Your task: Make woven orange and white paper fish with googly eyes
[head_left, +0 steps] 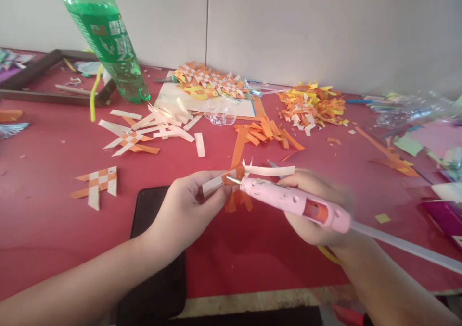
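Note:
Between thumb and fingers, my left hand (191,206) pinches a small weave of orange and cream paper strips (216,184). My right hand (317,191) is wrapped round a pink glue gun (292,198), with a long whitish glue stick (400,244) running out of its back end. The gun's metal nozzle touches or nearly touches the orange fold of the weave. A cream strip reaches from the weave toward my right fingers. A thin grey tip and a yellow loop show around the right hand; what they belong to is mostly hidden.
A woven paper fish (103,184) lies left, near a black phone (155,287). Behind are loose cream strips (173,124), orange strips (265,131), a scrap pile (314,107) and a larger woven piece (209,81). A green bottle (108,42) stands by a dark frame (46,95).

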The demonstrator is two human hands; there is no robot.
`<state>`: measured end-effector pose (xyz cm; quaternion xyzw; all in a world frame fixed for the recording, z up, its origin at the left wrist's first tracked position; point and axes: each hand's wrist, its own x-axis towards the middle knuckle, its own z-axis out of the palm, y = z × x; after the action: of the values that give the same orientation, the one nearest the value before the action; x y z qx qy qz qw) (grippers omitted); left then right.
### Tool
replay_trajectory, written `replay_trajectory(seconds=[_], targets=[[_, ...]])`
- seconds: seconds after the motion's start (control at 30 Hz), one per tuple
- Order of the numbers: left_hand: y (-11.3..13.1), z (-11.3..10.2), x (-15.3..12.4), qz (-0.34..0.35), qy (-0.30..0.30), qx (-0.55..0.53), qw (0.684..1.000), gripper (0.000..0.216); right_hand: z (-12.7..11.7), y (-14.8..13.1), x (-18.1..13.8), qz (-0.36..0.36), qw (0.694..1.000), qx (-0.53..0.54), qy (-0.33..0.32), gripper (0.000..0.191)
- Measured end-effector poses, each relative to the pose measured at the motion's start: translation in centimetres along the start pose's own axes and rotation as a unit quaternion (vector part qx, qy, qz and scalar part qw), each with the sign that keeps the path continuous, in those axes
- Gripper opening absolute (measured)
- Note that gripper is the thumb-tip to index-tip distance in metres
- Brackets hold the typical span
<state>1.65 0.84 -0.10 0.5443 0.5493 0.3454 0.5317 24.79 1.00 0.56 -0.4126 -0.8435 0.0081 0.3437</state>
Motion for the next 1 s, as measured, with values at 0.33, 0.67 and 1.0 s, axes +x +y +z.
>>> replay_trajectory(seconds=[0.33, 0.67, 1.0], targets=[[0.08, 0.09, 0.05, 0.018, 0.006, 0.014, 1.000, 0.020, 0.11, -0.17, -0.22, -0.003, 0.999, -0.029, 0.013, 0.016], [-0.02, 0.04, -0.02, 0.012, 0.008, 0.003, 1.000, 0.020, -0.08, -0.27, -0.15, 0.005, 0.999, -0.042, 0.005, 0.014], [-0.13, -0.18, -0.06, 0.013, 0.018, -0.002, 1.000, 0.020, -0.22, -0.15, 0.19, -0.001, 0.999, -0.047, 0.016, 0.015]])
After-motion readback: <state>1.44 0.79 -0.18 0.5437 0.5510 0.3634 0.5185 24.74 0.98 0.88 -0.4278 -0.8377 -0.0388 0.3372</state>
